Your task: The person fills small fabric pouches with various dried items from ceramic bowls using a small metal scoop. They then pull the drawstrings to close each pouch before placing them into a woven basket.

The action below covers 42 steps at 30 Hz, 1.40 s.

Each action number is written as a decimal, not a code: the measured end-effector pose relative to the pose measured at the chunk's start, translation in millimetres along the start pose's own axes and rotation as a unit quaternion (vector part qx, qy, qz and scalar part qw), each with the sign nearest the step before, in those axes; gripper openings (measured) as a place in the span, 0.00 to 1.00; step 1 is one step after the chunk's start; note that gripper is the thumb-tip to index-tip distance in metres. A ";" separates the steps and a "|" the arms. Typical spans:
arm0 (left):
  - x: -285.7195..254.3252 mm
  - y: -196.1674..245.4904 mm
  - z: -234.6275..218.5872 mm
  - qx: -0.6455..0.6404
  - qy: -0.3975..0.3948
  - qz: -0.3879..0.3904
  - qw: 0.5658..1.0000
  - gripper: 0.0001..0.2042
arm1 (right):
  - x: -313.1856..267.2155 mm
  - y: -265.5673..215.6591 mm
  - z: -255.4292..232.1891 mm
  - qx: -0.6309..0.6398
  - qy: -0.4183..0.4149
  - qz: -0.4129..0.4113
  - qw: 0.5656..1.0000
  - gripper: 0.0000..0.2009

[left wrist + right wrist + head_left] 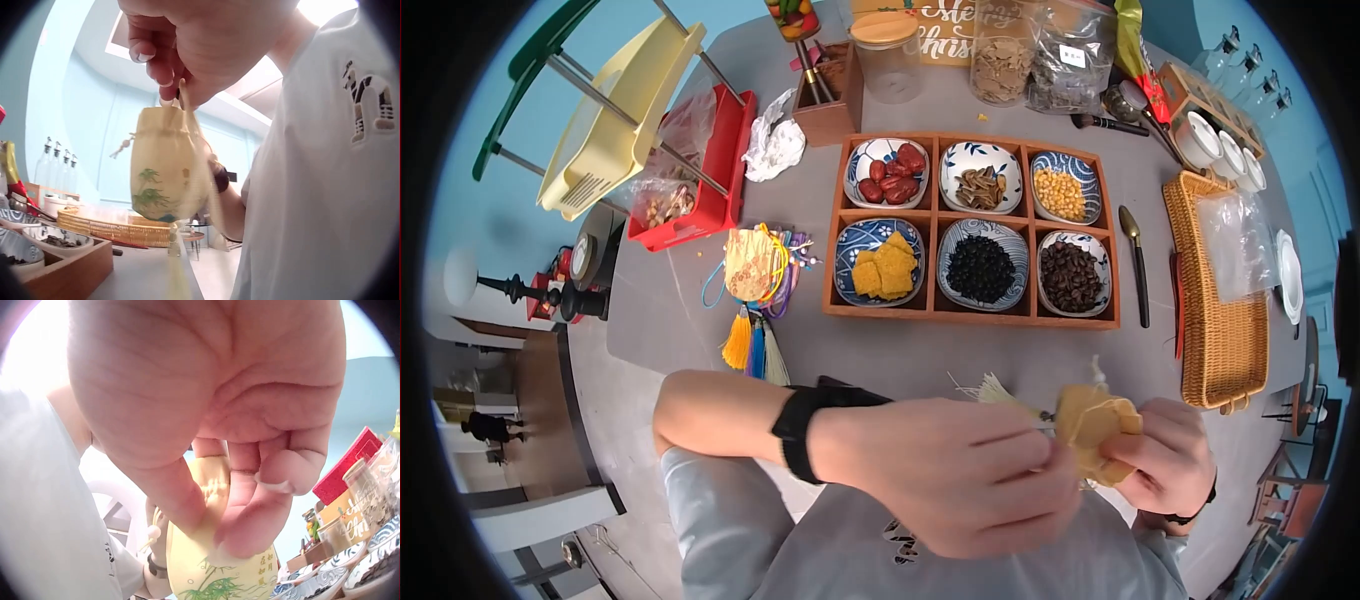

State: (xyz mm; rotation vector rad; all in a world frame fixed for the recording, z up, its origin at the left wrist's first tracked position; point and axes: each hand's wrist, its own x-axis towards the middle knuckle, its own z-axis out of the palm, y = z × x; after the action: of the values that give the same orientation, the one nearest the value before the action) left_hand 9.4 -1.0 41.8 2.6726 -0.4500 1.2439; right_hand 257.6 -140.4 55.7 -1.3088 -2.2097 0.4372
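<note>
A pale yellow drawstring pouch [159, 169] printed with green plants hangs in front of the person's chest, a light tassel [178, 269] below it. In the head view its gathered mouth [1088, 425] faces up between the hands. The right hand [1165, 455] pinches the pouch's side near the mouth between thumb and fingers, as the right wrist view shows. The left hand [970, 470] has its fingers curled at the pouch's top, pinching the drawstring [190, 119] beside a small dark bead. Blur covers part of these fingertips in the head view.
A wooden compartment tray [972, 318] holds bowls of red dates, dried slices, corn kernels, yellow squares, black beans and dark beans. Tasselled pouches [750, 265] lie left of it; a black-handled spoon [1135, 265] and wicker basket [1225, 350] lie right. Jars [890, 70] stand behind.
</note>
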 end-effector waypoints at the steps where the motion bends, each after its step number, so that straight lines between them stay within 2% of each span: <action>1: 2.6 -2.7 5.7 -0.005 -0.006 0.012 1.000 0.10 | -3.1 0.9 -1.8 -0.006 0.014 0.008 1.000 0.12; 7: 4.0 -7.6 36.5 -0.094 0.021 -0.105 0.990 0.14 | -18.8 0.1 -8.9 0.001 0.055 0.070 0.996 0.14; 10: 7.1 -16.1 43.6 -0.127 0.103 -0.140 0.977 0.16 | -17.0 2.3 -5.2 0.015 0.095 0.066 0.993 0.14; 13: 7.3 -25.8 38.5 -0.154 0.089 -0.175 0.968 0.24 | -8.3 2.8 -5.9 0.003 0.109 0.060 0.992 0.14; 16: 6.4 -29.2 38.9 -0.277 0.030 -0.242 0.929 0.43 | 7.5 0.7 -13.2 -0.023 0.074 0.026 0.997 0.13; 19: 9.3 -41.8 33.3 -0.327 0.001 -0.251 0.911 0.38 | 25.2 -3.3 -21.0 -0.057 0.012 -0.021 0.998 0.12; 22: 8.6 -45.2 28.5 -0.370 -0.032 -0.263 0.890 0.46 | 33.7 -7.7 -21.3 -0.097 -0.020 -0.053 0.994 0.13; 25: 12.3 -48.4 26.9 -0.420 -0.053 -0.284 0.861 0.55 | 43.9 -10.4 -17.8 -0.112 0.026 -0.075 0.991 0.15; 30: 4.2 -43.7 41.4 -0.531 -0.007 -0.330 0.780 0.53 | 44.2 -6.9 -6.4 -0.070 0.106 -0.105 0.986 0.16; 34: 11.8 -53.9 33.2 -0.494 -0.095 -0.321 0.802 0.47 | 40.6 -3.6 -4.7 -0.053 0.122 -0.107 0.985 0.17; 36: 14.5 -57.6 28.4 -0.456 -0.126 -0.308 0.825 0.45 | 39.1 -5.0 -6.2 -0.064 0.104 -0.076 0.990 0.18; 39: 14.6 -54.5 28.8 -0.417 -0.108 -0.324 0.842 0.43 | 33.7 -8.7 -14.7 -0.081 0.024 -0.008 0.996 0.22; 42: 15.0 -54.7 27.3 -0.457 -0.119 -0.342 0.812 0.42 | 31.8 -7.1 -16.0 -0.063 -0.068 0.011 0.996 0.27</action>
State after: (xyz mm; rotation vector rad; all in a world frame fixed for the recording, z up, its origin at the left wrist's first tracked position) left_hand 56.6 40.2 34.9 1.8331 -0.0372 0.3130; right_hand 249.7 -115.7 81.2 -1.4069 -2.3709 0.4119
